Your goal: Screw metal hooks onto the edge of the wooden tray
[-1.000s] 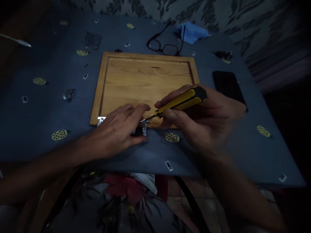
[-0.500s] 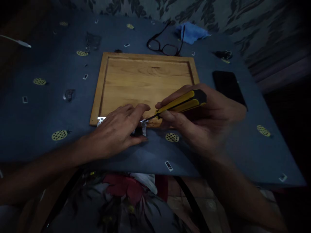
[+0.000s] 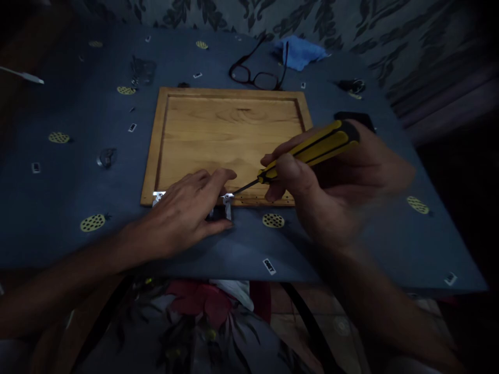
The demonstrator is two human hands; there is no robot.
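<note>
A wooden board with a raised rim (image 3: 234,124) lies on the table. A shiny metal fitting (image 3: 228,202) sits at its near edge, partly covered by my left hand (image 3: 185,213). That hand grips the fitting, its thumb at the near side and its fingers over the board. My right hand (image 3: 331,192) is closed around the handle of a yellow and black screwdriver (image 3: 312,149). The screwdriver's shaft slants down to the left, its tip at the fitting's right end. Whether the tip sits in a screw is too small to tell.
Behind the board lie eyeglasses (image 3: 267,80) and a blue cloth (image 3: 300,53). A dark phone (image 3: 356,120) is partly hidden behind my right hand. To the left are a round metal piece (image 3: 106,157), a clear plastic bag (image 3: 143,70) and a white cable (image 3: 29,77).
My right hand and the screwdriver have moved right and slightly up, and its thumb is more bent. My left hand stays on the fitting. The whole view has shifted a little.
</note>
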